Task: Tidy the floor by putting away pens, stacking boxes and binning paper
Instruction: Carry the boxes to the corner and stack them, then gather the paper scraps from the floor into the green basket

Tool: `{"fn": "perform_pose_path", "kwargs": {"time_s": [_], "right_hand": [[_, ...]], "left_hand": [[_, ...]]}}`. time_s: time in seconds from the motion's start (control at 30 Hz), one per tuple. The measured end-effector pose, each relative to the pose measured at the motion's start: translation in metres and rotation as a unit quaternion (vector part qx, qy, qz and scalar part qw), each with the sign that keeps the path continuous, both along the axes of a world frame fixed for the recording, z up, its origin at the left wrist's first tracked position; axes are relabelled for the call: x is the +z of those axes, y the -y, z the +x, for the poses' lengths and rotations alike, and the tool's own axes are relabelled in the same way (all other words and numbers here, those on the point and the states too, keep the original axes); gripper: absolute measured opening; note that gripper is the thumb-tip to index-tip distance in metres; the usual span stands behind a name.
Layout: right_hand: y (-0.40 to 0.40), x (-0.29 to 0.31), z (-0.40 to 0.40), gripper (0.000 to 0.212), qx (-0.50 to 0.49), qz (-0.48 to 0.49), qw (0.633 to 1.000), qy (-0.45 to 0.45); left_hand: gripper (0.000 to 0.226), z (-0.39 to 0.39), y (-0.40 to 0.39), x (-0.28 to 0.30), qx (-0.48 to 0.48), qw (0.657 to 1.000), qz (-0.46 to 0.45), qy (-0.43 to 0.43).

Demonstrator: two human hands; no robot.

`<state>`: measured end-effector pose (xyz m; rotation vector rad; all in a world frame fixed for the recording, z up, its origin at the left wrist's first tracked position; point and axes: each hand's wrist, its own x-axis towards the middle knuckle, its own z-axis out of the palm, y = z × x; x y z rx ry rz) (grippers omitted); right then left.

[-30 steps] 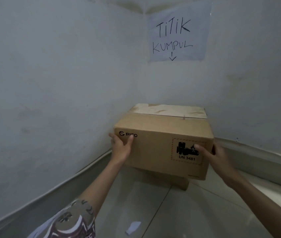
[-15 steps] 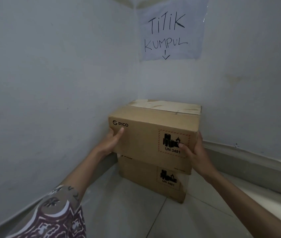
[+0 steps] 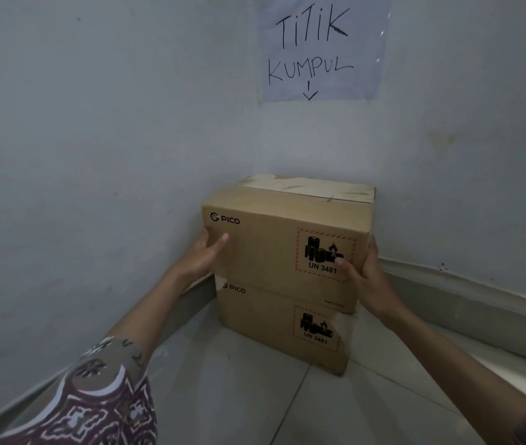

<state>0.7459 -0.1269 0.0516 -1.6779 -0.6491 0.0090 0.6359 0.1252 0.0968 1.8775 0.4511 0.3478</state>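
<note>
Holding the upper box [image 3: 274, 242] between both hands, I had it in the corner where the 2 walls met, directly above the lower box [image 3: 274, 329]. My left hand [image 3: 205, 253] was at the left edge of the upper box, with the thumb laid flat on the front face under the PICO logo and the other fingers going around the corner to the side I could not see. My right hand [image 3: 364, 274] grasped the right lower corner of the same box, the thumb pressed on the red-bordered UN 3481 label and the fingers wrapped behind the right side. The upper box was level and its front face stood a little forward of the lower box's front; whether its bottom already touched the lower box's top, I could not tell, because the front face hid the joint. The lower box stood on the tiled floor [image 3: 255, 399], close to both walls, and it carried the same PICO logo and the same battery label, with some shiny tape at its right front edge. On the wall above the boxes a sheet of paper [image 3: 319, 49] was fixed, handwritten "TITIK KUMPUL" with an arrow pointing down toward the stack. A grey skirting [image 3: 467, 300] ran along the foot of the right wall. My patterned sleeve [image 3: 104, 403] showed at the lower left.
</note>
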Motion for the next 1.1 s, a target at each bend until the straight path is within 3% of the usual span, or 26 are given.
{"fn": "perform_pose_path", "kwargs": {"time_s": [0.1,0.27,0.4,0.5,0.7,0.93,1.1], "right_hand": [[0.001,0.002,-0.010,0.062,-0.010,-0.007,0.999,-0.032],[0.011,-0.012,-0.052,0.056,-0.037,-0.003,0.993,-0.111],[0.017,-0.035,-0.086,0.055,-0.071,-0.042,0.975,-0.206],[0.022,-0.044,-0.107,0.041,-0.052,-0.084,0.961,-0.258],[0.024,-0.056,-0.146,0.033,-0.010,-0.199,0.952,-0.234],[0.010,-0.078,-0.189,0.027,0.052,-0.287,0.938,-0.188],[0.002,-0.097,-0.217,0.027,0.093,-0.312,0.928,-0.179]], "left_hand": [[0.047,-0.009,0.006,-0.001,0.001,1.000,0.001,0.005],[0.042,-0.039,0.018,-0.017,0.012,1.000,0.003,-0.017],[0.039,-0.073,0.024,-0.047,0.045,0.995,0.038,-0.083],[0.044,-0.105,0.025,-0.076,0.053,0.985,0.045,-0.155],[0.020,-0.170,0.042,-0.126,0.008,0.966,0.115,-0.232],[0.031,-0.223,0.057,-0.167,-0.018,0.940,0.168,-0.296],[0.047,-0.247,0.060,-0.188,-0.037,0.897,0.250,-0.363]]}}
